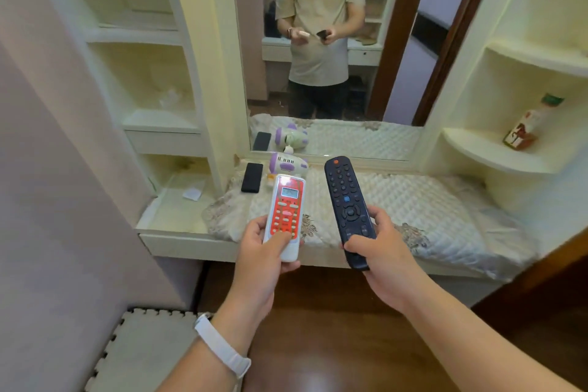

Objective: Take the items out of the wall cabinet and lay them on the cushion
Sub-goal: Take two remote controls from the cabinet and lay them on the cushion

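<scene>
Bottle (528,124), right shelf (477,153): label unreadable.
Pale object (171,99), left shelf (159,124): blurred.
White remote (286,210), black remote (348,207): lower buttons covered by left hand (264,254), right hand (378,251).

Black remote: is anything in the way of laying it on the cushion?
Nothing visible. The right hand holds the black remote, and bare cushion lies just beyond it; the phone and toy sit farther left.

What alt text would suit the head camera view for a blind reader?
The left hand grips a red remote and the right hand a black remote, both over a quilted cushion. A black phone and a purple toy lie on it, before a mirror.
</scene>
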The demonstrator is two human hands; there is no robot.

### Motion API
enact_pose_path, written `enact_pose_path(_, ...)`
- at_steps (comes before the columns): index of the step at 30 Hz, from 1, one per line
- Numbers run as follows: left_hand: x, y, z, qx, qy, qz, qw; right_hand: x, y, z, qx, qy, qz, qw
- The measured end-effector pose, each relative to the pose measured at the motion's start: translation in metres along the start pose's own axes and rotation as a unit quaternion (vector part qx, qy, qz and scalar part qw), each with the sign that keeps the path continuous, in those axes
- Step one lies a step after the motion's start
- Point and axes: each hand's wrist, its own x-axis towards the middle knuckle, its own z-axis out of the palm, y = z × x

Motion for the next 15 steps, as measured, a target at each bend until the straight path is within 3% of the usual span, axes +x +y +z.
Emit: enact_pose_path(15, 0.126, -0.017, 0.02, 0.014, -0.035, -0.06, 0.997, 0.117, 0.025, -0.012, -0.012, 0.077, 0.044, 0.996)
